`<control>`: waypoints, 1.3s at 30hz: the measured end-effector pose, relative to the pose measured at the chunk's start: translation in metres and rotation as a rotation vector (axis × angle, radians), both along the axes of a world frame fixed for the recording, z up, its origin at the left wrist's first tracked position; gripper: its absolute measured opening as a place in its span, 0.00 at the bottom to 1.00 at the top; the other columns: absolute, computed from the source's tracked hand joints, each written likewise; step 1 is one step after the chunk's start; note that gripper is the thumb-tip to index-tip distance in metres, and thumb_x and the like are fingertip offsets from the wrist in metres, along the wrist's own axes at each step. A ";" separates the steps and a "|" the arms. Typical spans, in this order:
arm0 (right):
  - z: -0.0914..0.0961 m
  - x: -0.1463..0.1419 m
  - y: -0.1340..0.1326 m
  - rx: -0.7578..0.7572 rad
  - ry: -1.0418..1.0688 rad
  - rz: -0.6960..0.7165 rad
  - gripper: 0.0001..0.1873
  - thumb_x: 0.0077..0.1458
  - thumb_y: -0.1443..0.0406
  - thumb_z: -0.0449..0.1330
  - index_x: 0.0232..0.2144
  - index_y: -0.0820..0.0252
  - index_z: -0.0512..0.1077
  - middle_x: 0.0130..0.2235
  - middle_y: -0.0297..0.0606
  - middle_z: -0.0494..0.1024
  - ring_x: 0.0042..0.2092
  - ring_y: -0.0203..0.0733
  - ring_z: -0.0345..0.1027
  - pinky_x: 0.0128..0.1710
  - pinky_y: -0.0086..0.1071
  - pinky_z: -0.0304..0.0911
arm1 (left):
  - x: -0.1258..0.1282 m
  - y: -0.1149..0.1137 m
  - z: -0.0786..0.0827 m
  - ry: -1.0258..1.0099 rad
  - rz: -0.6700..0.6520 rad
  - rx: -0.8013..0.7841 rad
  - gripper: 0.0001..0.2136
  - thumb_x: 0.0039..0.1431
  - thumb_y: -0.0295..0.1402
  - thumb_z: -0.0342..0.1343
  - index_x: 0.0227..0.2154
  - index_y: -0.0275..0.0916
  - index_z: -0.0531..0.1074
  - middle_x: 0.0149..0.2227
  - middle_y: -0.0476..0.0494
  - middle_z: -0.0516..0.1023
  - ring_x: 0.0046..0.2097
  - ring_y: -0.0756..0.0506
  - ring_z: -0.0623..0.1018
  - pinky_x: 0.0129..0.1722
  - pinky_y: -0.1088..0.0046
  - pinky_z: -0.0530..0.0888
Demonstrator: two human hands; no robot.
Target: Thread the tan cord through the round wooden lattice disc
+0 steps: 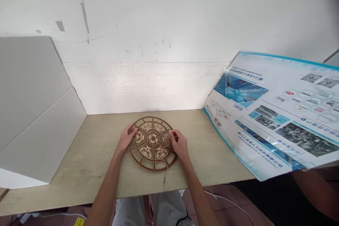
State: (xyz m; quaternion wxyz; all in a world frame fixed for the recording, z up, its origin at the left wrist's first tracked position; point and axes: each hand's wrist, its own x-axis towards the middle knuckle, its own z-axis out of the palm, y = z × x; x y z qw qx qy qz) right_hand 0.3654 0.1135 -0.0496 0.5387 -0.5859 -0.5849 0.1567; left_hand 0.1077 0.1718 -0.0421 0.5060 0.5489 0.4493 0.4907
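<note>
Head view, ordered left to right about the round laser-cut wooden disc [153, 138]. Well left of it, a white board panel [34, 102] stands on the pale wood tabletop [87, 162]. The left hand [129, 136] lies palm down, fingers spread over the disc's upper-left rim. The disc sits between both hands, round and without a long axis, neither hand clearly nearer. The right hand [177, 141] has its fingers bunched at the right rim; whether they pinch the thin cord [164, 180] trailing toward the table's front edge cannot be told. Far right, a printed plastic poster [272, 113] leans, upside down in view.
</note>
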 end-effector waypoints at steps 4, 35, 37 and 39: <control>0.001 0.005 -0.008 -0.018 -0.059 -0.002 0.19 0.58 0.51 0.53 0.25 0.58 0.67 0.25 0.34 0.71 0.27 0.38 0.62 0.29 0.30 0.59 | -0.001 0.004 -0.003 -0.011 0.045 0.018 0.25 0.51 0.45 0.61 0.51 0.37 0.71 0.49 0.38 0.77 0.50 0.39 0.76 0.52 0.59 0.71; 0.006 -0.012 -0.016 -0.082 -0.288 0.165 0.12 0.61 0.62 0.48 0.28 0.57 0.65 0.30 0.36 0.73 0.33 0.41 0.66 0.33 0.31 0.58 | 0.001 0.002 0.004 0.041 0.004 0.033 0.25 0.52 0.45 0.60 0.50 0.37 0.70 0.51 0.38 0.75 0.51 0.39 0.74 0.52 0.61 0.69; 0.005 -0.013 -0.016 -0.080 -0.322 0.163 0.11 0.61 0.63 0.48 0.27 0.57 0.65 0.30 0.37 0.73 0.34 0.41 0.66 0.34 0.31 0.58 | 0.001 0.002 0.004 0.042 0.007 0.027 0.26 0.51 0.45 0.60 0.50 0.36 0.70 0.51 0.37 0.75 0.51 0.39 0.74 0.52 0.61 0.69; 0.004 -0.013 -0.016 -0.074 -0.361 0.164 0.10 0.60 0.64 0.49 0.27 0.57 0.65 0.31 0.37 0.73 0.35 0.41 0.66 0.35 0.32 0.58 | 0.002 0.002 0.004 0.033 -0.005 0.025 0.26 0.51 0.45 0.60 0.51 0.36 0.69 0.51 0.37 0.75 0.51 0.39 0.74 0.52 0.61 0.69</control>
